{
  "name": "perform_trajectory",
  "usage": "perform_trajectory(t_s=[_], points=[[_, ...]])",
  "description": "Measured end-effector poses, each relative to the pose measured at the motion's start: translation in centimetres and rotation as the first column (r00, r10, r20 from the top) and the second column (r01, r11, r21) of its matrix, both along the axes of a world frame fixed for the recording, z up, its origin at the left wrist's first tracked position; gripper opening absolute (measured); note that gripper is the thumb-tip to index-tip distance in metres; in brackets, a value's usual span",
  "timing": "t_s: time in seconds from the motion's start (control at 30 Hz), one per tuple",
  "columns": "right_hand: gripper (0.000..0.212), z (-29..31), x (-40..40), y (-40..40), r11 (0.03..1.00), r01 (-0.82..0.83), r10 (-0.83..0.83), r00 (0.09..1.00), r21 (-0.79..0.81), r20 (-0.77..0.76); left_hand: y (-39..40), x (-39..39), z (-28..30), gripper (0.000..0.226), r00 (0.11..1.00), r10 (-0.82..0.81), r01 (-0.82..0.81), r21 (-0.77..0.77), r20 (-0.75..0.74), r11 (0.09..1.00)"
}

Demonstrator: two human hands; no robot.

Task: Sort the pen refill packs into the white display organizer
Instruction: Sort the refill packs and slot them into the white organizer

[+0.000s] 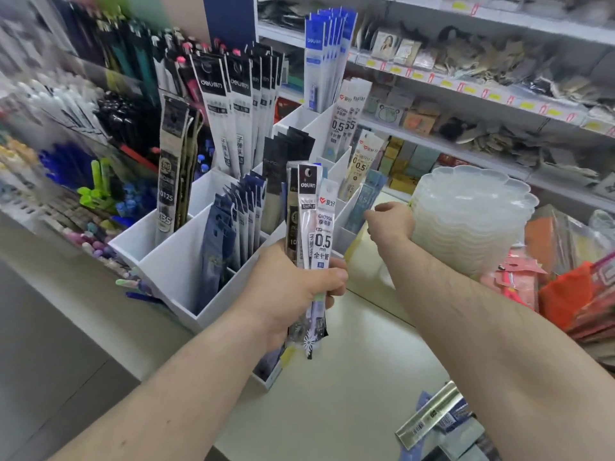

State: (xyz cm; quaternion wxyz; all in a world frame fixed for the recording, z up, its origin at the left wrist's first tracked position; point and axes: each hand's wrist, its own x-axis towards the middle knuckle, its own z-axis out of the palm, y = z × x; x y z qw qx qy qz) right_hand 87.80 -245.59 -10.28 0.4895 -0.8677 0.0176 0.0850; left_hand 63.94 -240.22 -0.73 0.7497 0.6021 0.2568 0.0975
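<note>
My left hand (289,287) grips a bundle of pen refill packs (316,227) upright in front of the white display organizer (173,271). The front pack is white and marked 0.5; black-topped packs sit behind it. The organizer's compartments hold several black, white, dark blue and blue-topped packs standing upright. My right hand (392,221) reaches to the organizer's right side, its curled fingers at a pale blue pack (367,201) standing in a compartment there. Whether those fingers hold that pack is hidden by the back of the hand.
Loose refill packs (432,420) lie on the pale counter (332,377) at the lower right. A stack of clear scalloped plastic trays (472,211) stands just right of my right hand. Pens fill the racks on the left; stocked shelves (466,88) run behind.
</note>
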Motion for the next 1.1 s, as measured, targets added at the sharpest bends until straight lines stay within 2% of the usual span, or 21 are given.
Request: perform_trajectory(t_s=[0.07, 0.13, 0.23, 0.3, 0.33, 0.4, 0.5, 0.57, 0.63, 0.8, 0.87, 0.93, 1.0, 1.1], points=[[0.009, 1.5, -1.3, -0.4, 0.998, 0.024, -0.025, 1.0, 0.051, 0.018, -0.3, 0.1, 0.0, 0.011, 1.0, -0.022, 0.023, -0.013, 0.01, 1.0], [0.019, 3.5, -3.8, -1.1, 0.985, 0.013, -0.015, 1.0, 0.17, 0.01, -0.7, 0.0, 0.1, 0.011, 0.997, -0.07, 0.071, -0.058, 0.019, 0.996], [0.017, 7.3, -9.3, -3.9, 0.92, -0.057, 0.085, 0.995, 0.389, -0.056, -1.2, -0.3, 0.2, 0.028, 0.986, -0.162, 0.166, -0.192, 0.036, 0.967], [0.016, 9.6, -13.1, -6.4, 0.862, -0.118, 0.203, 0.971, 0.493, -0.124, -1.8, -0.4, 0.1, 0.027, 0.977, -0.211, 0.214, -0.217, 0.04, 0.952], [0.019, 10.3, -14.6, -7.6, 0.851, -0.161, 0.264, 0.954, 0.5, -0.141, -2.2, -0.4, -0.1, 0.021, 0.971, -0.235, 0.239, -0.206, 0.044, 0.949], [0.018, 10.9, -17.0, -9.3, 0.874, -0.259, 0.339, 0.931, 0.411, -0.133, -3.0, -0.3, -0.5, 0.016, 0.953, -0.299, 0.302, -0.167, 0.045, 0.939], [0.011, 10.6, -19.1, -10.6, 0.87, -0.307, 0.366, 0.927, 0.386, -0.088, -3.7, -0.6, -1.6, 0.025, 0.909, -0.41, 0.417, -0.172, 0.079, 0.892], [0.012, 10.3, -19.8, -11.6, 0.872, -0.251, 0.308, 0.949, 0.42, -0.071, -3.8, -0.9, -2.5, 0.032, 0.864, -0.486, 0.503, -0.286, 0.132, 0.816], [0.017, 10.1, -20.4, -12.6, 0.886, -0.182, 0.233, 0.97, 0.426, -0.071, -3.9, -1.1, -3.2, 0.04, 0.848, -0.511, 0.521, -0.387, 0.139, 0.761], [0.012, 8.8, -20.9, -13.9, 0.929, -0.036, 0.064, 0.996, 0.367, -0.064, -4.9, -1.1, -4.0, 0.026, 0.89, -0.455, 0.433, -0.366, 0.029, 0.824], [0.012, 8.9, -20.6, -14.3, 0.909, 0.072, -0.028, 0.993, 0.41, -0.111, -5.0, -1.2, -4.0, 0.028, 0.889, -0.457, 0.433, -0.357, 0.019, 0.827], [0.02, 9.3, -20.5, -14.5, 0.855, 0.126, -0.053, 0.986, 0.503, -0.158, -5.0, -1.5, -4.2, 0.028, 0.886, -0.462, 0.435, -0.38, 0.021, 0.816], [0.023, 9.4, -20.8, -14.3, 0.866, 0.074, 0.004, 0.988, 0.495, -0.154, -4.9, -1.7, -4.3, 0.027, 0.883, -0.468, 0.438, -0.409, 0.03, 0.8], [0.013, 9.4, -21.5, -13.6, 0.9, -0.103, 0.162, 0.981, 0.423, -0.105, -4.8, -1.8, -4.7, 0.03, 0.875, -0.482, 0.455, -0.416, 0.045, 0.787]])
